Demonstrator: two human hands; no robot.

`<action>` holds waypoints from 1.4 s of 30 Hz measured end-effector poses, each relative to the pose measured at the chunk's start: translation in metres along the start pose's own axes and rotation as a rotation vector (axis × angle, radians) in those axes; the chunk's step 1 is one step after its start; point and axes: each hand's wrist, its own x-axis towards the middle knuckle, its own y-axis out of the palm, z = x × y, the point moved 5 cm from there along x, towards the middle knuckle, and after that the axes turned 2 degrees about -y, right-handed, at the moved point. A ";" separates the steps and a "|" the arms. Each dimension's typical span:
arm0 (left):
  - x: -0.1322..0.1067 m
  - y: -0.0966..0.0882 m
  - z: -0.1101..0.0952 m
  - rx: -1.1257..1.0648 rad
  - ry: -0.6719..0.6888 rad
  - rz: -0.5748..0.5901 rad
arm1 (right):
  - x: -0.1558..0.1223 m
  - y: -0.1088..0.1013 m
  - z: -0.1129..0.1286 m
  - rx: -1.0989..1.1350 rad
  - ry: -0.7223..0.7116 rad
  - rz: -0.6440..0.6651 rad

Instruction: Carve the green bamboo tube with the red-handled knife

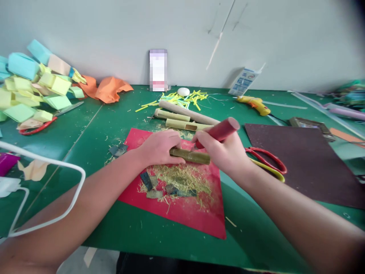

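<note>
My left hand (162, 146) is closed around the left end of a short olive-green bamboo tube (191, 156), which lies sideways over a red sheet (199, 222). In my right hand (226, 150) is a tool with a thick, round red handle (222, 131), its butt tilted up to the right. Its working end, low by the top of the tube, is hidden by my fingers and blurred. Pale bamboo shavings (185, 175) and several dark chips (155, 194) are scattered on the sheet just below the tube.
Behind my hands lie cut bamboo pieces (173, 115), a long wooden rod (185, 110) and yellow strips (196, 101). Scissors (268, 161) rest at right on a dark board (299, 163), near a yellow glue gun (253, 104). A white cable (81, 186) crosses my left forearm.
</note>
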 end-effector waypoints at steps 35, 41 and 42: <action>0.001 0.004 -0.002 -0.101 -0.093 0.057 | -0.004 -0.010 0.002 0.209 0.022 -0.206; -0.001 -0.001 -0.008 -0.048 -0.032 0.016 | -0.010 -0.001 -0.015 0.190 0.018 -0.196; -0.002 -0.001 -0.009 -0.045 -0.017 0.019 | -0.010 -0.002 -0.018 0.198 0.007 -0.206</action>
